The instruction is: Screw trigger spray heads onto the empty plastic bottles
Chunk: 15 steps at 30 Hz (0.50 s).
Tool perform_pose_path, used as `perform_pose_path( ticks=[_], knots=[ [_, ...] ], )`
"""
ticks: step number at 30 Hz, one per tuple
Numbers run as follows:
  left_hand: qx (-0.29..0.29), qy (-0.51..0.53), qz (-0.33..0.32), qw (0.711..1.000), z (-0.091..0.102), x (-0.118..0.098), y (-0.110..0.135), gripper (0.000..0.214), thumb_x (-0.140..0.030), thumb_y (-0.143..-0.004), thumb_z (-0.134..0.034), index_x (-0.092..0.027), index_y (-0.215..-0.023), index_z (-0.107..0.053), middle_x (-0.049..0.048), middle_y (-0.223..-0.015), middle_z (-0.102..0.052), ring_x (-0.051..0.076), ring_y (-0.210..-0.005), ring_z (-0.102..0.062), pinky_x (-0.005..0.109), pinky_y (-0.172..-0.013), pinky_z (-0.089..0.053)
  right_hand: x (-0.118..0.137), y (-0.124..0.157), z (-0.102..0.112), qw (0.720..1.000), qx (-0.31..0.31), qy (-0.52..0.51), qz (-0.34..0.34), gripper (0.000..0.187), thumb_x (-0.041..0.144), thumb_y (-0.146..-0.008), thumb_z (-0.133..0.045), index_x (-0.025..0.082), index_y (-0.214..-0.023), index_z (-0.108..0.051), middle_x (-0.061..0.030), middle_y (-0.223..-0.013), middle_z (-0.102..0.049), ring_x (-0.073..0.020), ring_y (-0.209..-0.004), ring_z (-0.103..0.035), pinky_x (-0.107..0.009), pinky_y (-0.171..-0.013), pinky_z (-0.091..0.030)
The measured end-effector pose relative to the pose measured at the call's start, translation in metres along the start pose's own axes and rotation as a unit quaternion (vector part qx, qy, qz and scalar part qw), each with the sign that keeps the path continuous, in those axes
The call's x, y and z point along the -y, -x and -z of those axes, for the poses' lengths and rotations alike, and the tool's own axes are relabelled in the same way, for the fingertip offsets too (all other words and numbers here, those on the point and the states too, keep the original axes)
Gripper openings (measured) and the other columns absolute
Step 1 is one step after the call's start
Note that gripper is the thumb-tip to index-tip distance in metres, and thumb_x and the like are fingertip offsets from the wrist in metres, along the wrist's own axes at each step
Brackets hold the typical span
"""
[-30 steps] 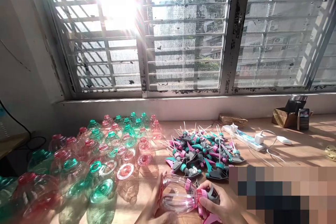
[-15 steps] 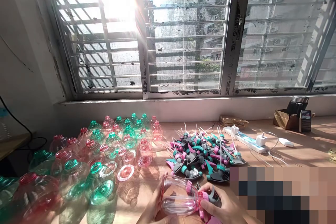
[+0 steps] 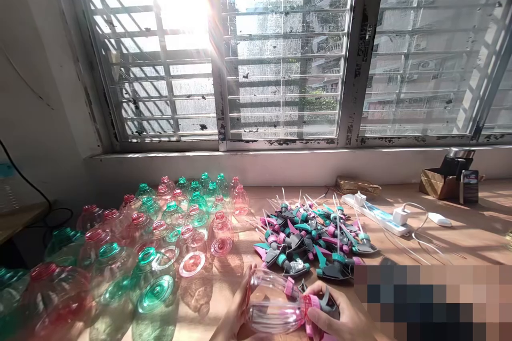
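Head view: left hand (image 3: 237,306) clasps the base of a clear bottle (image 3: 276,315), sideways over the bench (image 3: 472,242); right hand (image 3: 338,315) grips the spray head (image 3: 313,305) at its neck. Step judged: fastening; next calls for a snug, steady twist.

Bottles (image 3: 173,214) block the left, spray heads (image 3: 302,240) the centre; the table (image 3: 245,240) seemingly leaves a lane between.

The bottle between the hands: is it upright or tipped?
Tipped: the bottle is held sideways, neck toward the right hand.
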<state>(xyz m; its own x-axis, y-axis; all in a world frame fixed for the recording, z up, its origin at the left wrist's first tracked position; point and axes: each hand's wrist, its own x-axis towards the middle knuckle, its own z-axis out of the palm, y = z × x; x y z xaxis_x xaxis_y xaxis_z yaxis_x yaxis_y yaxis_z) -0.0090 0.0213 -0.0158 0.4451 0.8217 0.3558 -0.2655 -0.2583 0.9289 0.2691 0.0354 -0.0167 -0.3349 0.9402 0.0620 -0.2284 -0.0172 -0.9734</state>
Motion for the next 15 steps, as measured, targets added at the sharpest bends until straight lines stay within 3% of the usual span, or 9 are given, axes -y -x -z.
perform_pose_path(
  ticks=[3, 7, 11, 15],
  knots=[
    [-0.03, -0.006, 0.012, 0.999, -0.0053, -0.0021, 0.0013, 0.097, -0.037, -0.09, -0.081, -0.056, -0.16, -0.017, -0.0126, -0.178, -0.01, 0.039, -0.162, -0.007, 0.058, -0.128, -0.019, 0.0007, -0.0006, 0.0004, 1.0, 0.002, 0.01, -0.001, 0.055, 0.062, -0.071, -0.09, 0.018, -0.094, -0.066, -0.0031, -0.065, -0.078, -0.0184, -0.055, -0.07, -0.028, -0.057, -0.053],
    [-0.036, -0.006, 0.019, 0.999, -0.0049, -0.0016, 0.0032, 0.106, -0.045, -0.085, -0.084, -0.051, -0.163, -0.012, -0.0064, -0.178, -0.01, 0.042, -0.16, -0.017, 0.058, -0.127, -0.025, 0.0014, -0.0014, 0.0001, 1.0, 0.007, 0.019, -0.009, 0.058, 0.063, -0.068, -0.091, 0.017, -0.092, -0.065, -0.0021, -0.065, -0.077, -0.0165, -0.054, -0.068, -0.027, -0.055, -0.052],
    [-0.025, -0.009, 0.025, 0.999, -0.0014, -0.0018, 0.0034, 0.102, -0.05, -0.086, -0.081, -0.05, -0.163, -0.015, -0.0072, -0.178, -0.011, 0.042, -0.161, -0.007, 0.059, -0.127, -0.022, 0.0015, -0.0019, 0.0012, 1.0, 0.006, 0.028, -0.008, 0.058, 0.063, -0.068, -0.092, 0.016, -0.092, -0.066, -0.0028, -0.064, -0.077, -0.0153, -0.053, -0.067, -0.025, -0.055, -0.05],
    [-0.022, -0.019, 0.032, 0.999, -0.0029, -0.003, 0.0031, 0.105, -0.045, -0.085, -0.083, -0.051, -0.163, -0.012, -0.0094, -0.178, -0.005, 0.043, -0.161, -0.002, 0.06, -0.127, -0.022, 0.0009, -0.0024, 0.0038, 1.0, 0.024, 0.016, -0.002, 0.056, 0.063, -0.07, -0.089, 0.017, -0.092, -0.067, -0.004, -0.066, -0.078, -0.0157, -0.054, -0.069, -0.024, -0.055, -0.05]
  ],
)
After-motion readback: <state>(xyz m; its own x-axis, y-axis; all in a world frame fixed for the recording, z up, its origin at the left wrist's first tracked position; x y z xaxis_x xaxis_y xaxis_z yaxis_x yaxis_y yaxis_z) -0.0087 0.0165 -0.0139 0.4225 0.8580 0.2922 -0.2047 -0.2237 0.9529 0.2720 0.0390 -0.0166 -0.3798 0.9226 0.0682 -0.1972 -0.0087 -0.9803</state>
